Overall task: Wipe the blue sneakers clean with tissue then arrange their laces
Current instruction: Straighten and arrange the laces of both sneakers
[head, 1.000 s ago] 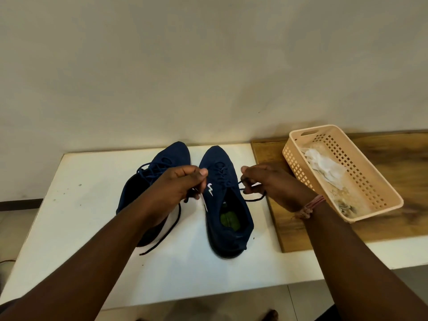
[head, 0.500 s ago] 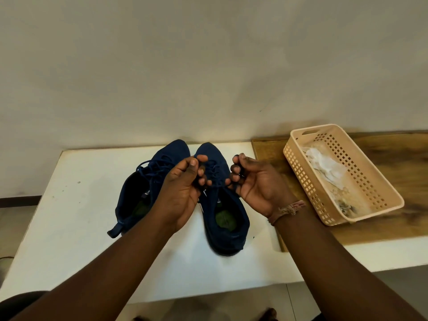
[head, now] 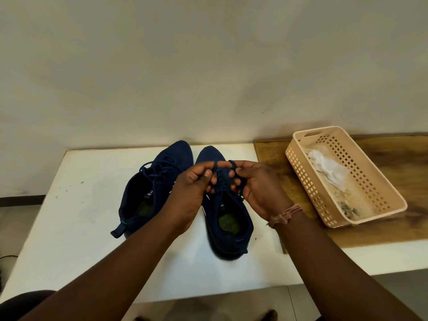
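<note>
- Both hands have come together at frame centre over the right sneaker [head: 228, 218]; a second ago they were apart, each drawing a lace end out sideways
- The left hand [head: 193, 189] now has its grip clamped on the lace [head: 221, 179], thumb and fingers pinching it above the tongue
- The right hand [head: 254, 186] is also clamped on the lace, which is looped over its fingertips [head: 232, 163]
- Judging by this, the wiping looks finished and the step in hand is tying or folding this shoe's lace into a bow; the knot is not yet set
- The left sneaker [head: 150, 193] sits just beside it, left of centre on the white desk [head: 69, 216]; its loose lace end, trailing on the desk a second ago, no longer shows there
- Used tissue [head: 326, 165] lies in the beige basket [head: 391, 198] at right, on the wooden board [head: 393, 230], placed as before
- The heel of the right sneaker sits slightly further from the desk's near edge than earlier
</note>
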